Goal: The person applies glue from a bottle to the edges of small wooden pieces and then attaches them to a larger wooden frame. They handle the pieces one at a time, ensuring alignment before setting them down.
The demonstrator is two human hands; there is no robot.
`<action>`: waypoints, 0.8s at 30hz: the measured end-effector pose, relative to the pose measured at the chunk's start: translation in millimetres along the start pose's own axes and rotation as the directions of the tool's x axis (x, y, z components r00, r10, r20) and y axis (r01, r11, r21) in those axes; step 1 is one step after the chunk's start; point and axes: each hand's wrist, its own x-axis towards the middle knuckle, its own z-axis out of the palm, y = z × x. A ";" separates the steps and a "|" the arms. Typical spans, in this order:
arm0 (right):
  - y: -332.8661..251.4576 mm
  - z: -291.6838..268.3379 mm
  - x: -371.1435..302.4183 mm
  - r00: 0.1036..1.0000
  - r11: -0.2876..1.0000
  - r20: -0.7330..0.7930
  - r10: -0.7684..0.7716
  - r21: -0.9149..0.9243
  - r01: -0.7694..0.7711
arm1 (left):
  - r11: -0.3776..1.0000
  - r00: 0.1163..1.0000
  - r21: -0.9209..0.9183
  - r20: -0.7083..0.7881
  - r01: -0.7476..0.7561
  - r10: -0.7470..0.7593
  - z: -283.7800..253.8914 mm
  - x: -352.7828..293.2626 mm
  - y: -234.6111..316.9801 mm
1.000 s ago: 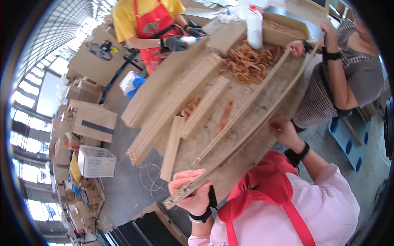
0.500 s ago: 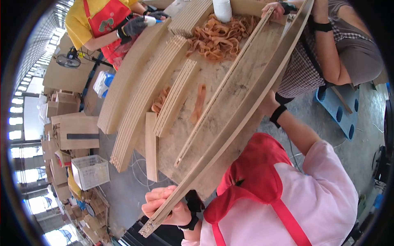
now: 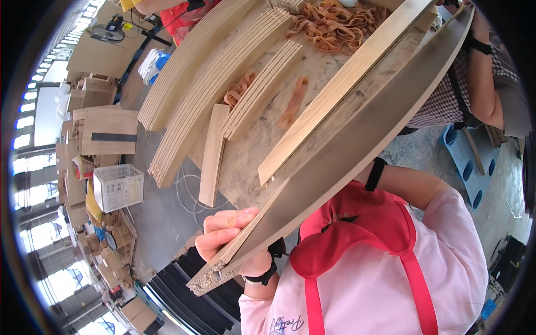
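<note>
My left hand is closed around the near end of a long board, fingers on one edge and palm below. The board has a grey-brown broad face, pale edges and a rough chipped end. My right forearm reaches behind the board's middle; only a sliver of my right hand shows past its black wristband, its fingers hidden. A co-worker's hand is at the board's far end. Next to it, a pale wooden plank slants over the table, with small pegs at its near end.
On the worktable lie stacked curved slats, a shorter slat stack, a small plank and a heap of brown bands. A white crate and a blue pallet stand on the floor.
The long board has tilted, so more of its broad face shows. The pale plank has turned from its narrow edge to its wide face. My view has shifted.
</note>
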 end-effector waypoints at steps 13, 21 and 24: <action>47.3 -251.2 -31.5 0.662 0.620 -0.698 -0.272 0.399 0.676 | 0.986 0.997 -0.167 0.074 -0.006 0.018 -9.0 2.6 -15.3; 46.8 -317.4 -5.4 0.772 0.980 -0.631 -0.072 0.099 0.172 | 0.924 0.958 -0.382 0.270 0.016 0.095 -21.7 4.5 -29.5; 46.7 -316.3 -3.8 0.800 0.934 -0.596 -0.074 0.240 0.266 | 0.955 0.964 -0.289 0.233 -0.059 0.130 -19.1 1.7 -31.7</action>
